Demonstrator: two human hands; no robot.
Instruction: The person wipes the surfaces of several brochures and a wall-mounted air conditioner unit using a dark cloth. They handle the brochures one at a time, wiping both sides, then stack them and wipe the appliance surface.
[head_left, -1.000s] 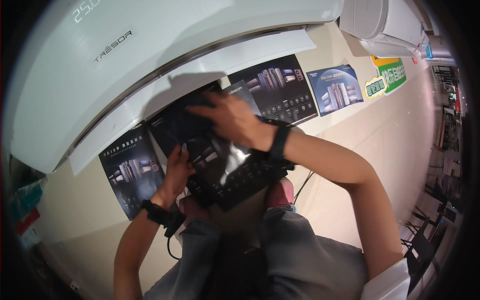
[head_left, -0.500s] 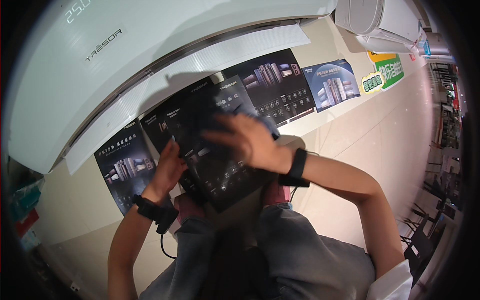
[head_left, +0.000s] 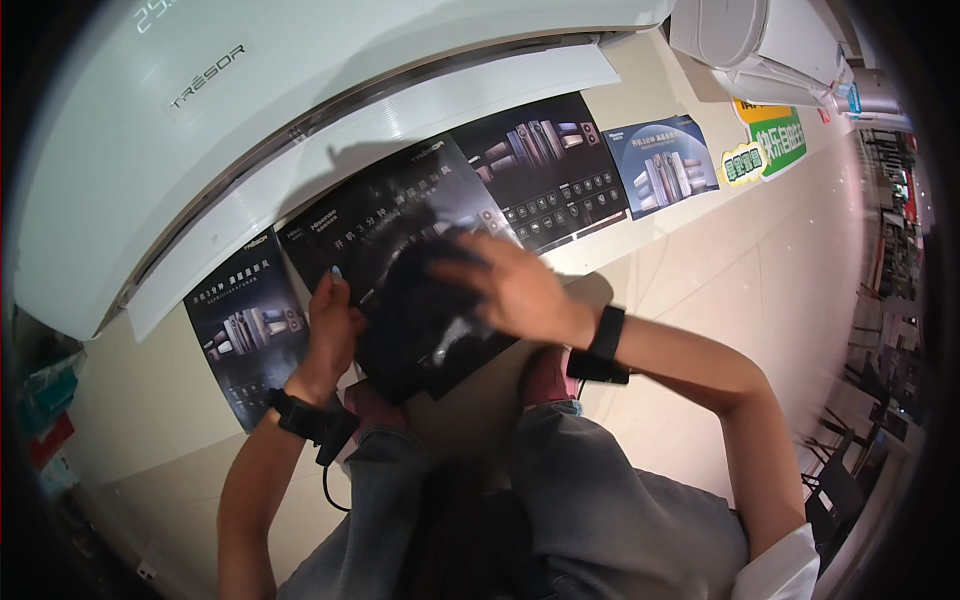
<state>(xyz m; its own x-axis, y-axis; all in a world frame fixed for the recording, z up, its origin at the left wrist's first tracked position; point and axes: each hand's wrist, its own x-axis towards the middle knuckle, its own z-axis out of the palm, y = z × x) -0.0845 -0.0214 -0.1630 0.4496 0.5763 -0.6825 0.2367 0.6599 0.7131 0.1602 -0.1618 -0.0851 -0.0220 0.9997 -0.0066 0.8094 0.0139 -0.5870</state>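
Observation:
A dark poster (head_left: 385,185) with pale print lies in front of me, its near end by my knees. At its left edge, my left hand (head_left: 330,330) is closed, thumb up along the margin, apparently pinching the sheet. Over the poster's middle, my right hand (head_left: 525,290) rests on a dark blue, cloth-like bundle (head_left: 425,275). Motion smears that hand's fingers and the bundle, whose outline merges with the black sheet. Below it, pale smeared reflections show on the poster. Each wrist wears a black strap; a cable hangs from the left one.
A white air conditioner (head_left: 220,130) spans the far left. Beside the poster are a dark poster at left (head_left: 250,330), another at right (head_left: 560,180) and a blue one (head_left: 665,170). Green and yellow signs (head_left: 780,145) stick farther right, near another white unit (head_left: 760,45).
The poster lies farther from me and more of its upper face shows. My right hand and the dark bundle have shifted over it, toward me; my left hand has moved slightly left.

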